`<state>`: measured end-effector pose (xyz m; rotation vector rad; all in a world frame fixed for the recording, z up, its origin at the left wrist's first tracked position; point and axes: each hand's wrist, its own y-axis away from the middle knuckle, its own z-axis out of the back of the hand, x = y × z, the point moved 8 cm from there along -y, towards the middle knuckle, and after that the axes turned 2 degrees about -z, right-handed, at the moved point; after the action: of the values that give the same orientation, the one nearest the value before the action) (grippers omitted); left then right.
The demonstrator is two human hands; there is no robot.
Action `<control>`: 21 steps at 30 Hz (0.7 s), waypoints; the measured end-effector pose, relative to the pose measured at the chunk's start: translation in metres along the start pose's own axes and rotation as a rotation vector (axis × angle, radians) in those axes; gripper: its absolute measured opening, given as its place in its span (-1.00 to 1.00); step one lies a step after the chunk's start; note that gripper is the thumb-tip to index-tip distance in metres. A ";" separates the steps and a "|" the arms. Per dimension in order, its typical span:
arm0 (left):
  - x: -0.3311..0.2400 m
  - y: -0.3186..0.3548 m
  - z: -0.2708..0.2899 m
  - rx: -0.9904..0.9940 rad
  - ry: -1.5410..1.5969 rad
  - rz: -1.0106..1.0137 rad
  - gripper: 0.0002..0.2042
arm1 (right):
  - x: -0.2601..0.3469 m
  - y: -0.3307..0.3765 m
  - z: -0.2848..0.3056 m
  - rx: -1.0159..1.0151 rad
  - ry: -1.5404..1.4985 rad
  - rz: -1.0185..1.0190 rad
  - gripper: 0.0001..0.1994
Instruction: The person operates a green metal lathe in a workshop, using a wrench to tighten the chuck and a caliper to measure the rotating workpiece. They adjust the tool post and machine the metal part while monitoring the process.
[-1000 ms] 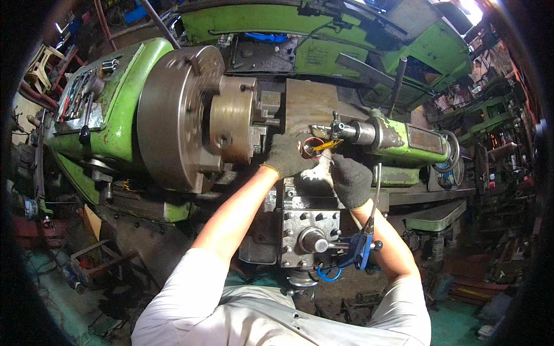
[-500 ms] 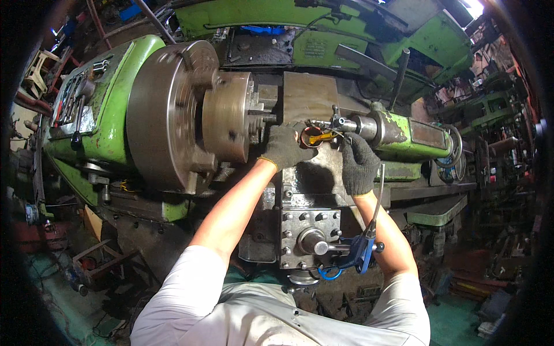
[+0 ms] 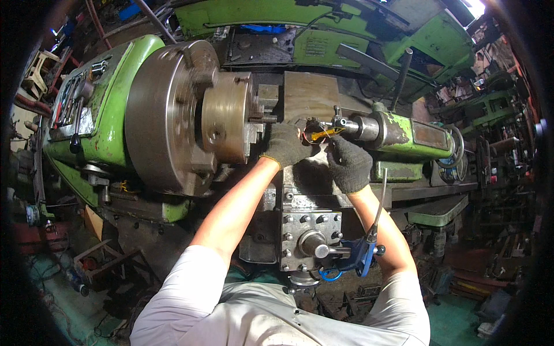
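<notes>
Tools (image 3: 72,101) lie on top of the green box (image 3: 115,115) over on the left, and next to it the big steel wheel (image 3: 156,115) is blurred, so I'd take it to be turning, with the metal drum (image 3: 224,121) on its face. That makes the left glove (image 3: 287,145) my worry: it is close by the drum, and loose knit could snag, so I'd want the wrist well over to the right. Its fingers look curled around the small round cup (image 3: 308,140), held above the machine bed; a firm, level hold should spare spills. A yellow stick (image 3: 326,133) lies across the cup's mouth. The right glove (image 3: 351,164) is just beside it, fingers bent, though I can't tell whether they pinch it. Small, light strokes seem best there, minding the metal shaft (image 3: 363,128) just beyond on the right.
</notes>
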<state>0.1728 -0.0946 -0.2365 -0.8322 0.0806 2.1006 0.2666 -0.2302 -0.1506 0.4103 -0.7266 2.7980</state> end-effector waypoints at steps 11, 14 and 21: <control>-0.004 -0.002 -0.002 0.032 0.002 -0.025 -0.16 | 0.000 0.008 -0.005 -0.060 0.093 0.005 -0.83; -0.001 -0.003 -0.004 0.030 -0.012 -0.020 -0.16 | 0.000 0.011 -0.008 -0.058 0.105 0.011 -0.83; -0.001 0.000 0.003 0.075 0.083 0.017 -0.14 | -0.002 0.021 -0.014 -0.038 0.116 -0.009 -0.84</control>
<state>0.1721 -0.0943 -0.2331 -0.8764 0.2103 2.0654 0.2602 -0.2412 -0.1718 0.2423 -0.7486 2.7675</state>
